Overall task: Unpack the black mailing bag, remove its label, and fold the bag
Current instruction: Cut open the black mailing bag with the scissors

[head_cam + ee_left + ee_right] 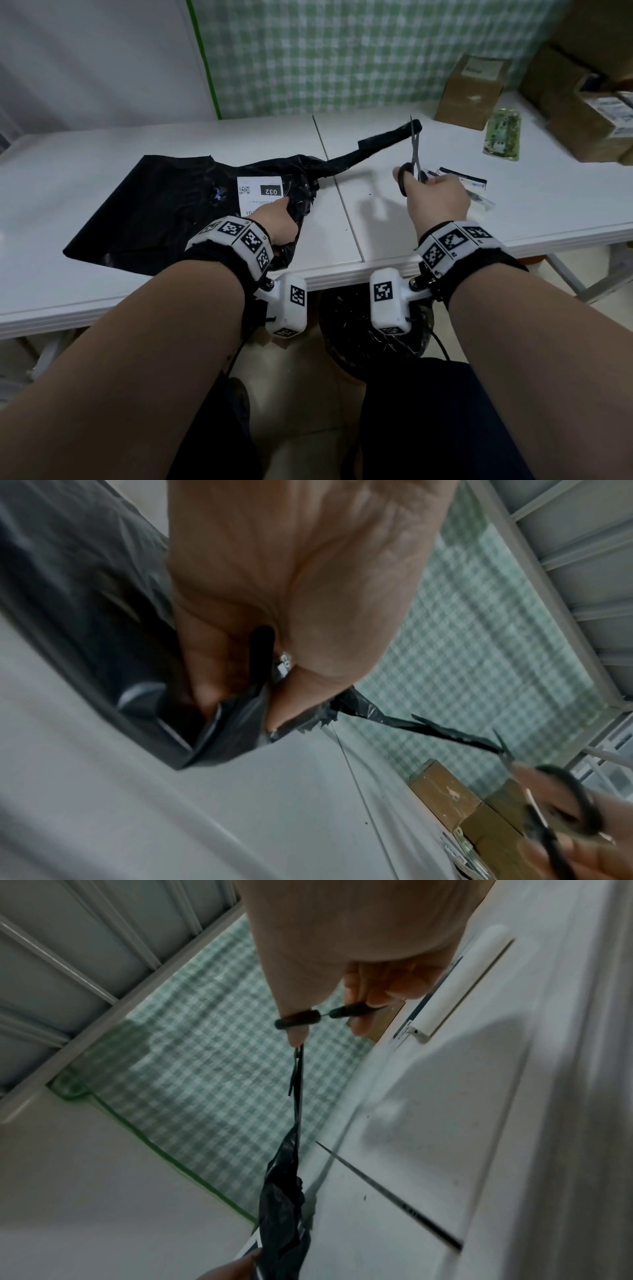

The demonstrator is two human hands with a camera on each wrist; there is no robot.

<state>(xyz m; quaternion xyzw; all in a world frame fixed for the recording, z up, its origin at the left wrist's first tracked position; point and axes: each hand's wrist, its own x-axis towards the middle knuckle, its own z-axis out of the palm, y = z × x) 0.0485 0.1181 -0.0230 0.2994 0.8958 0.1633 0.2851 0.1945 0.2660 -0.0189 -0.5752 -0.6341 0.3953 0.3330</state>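
The black mailing bag (154, 209) lies flat on the white table (376, 222), left of its centre seam. A white label (258, 193) reading "032" is stuck on it. My left hand (277, 222) grips the crumpled right end of the bag (219, 723) beside the label. A long black strip (376, 145) of the bag stretches up and right to the blades of the scissors (414, 150). My right hand (438, 198) holds the scissors (308, 1018) by their black handles, blades closed on the strip's (296, 1096) end.
A brown cardboard box (472, 92) stands at the back right, with larger boxes (589, 113) beyond it. A green printed packet (503, 137) and flat packaged items (462, 180) lie on the table just past my right hand. A black-lined bin (373, 322) sits under the table edge.
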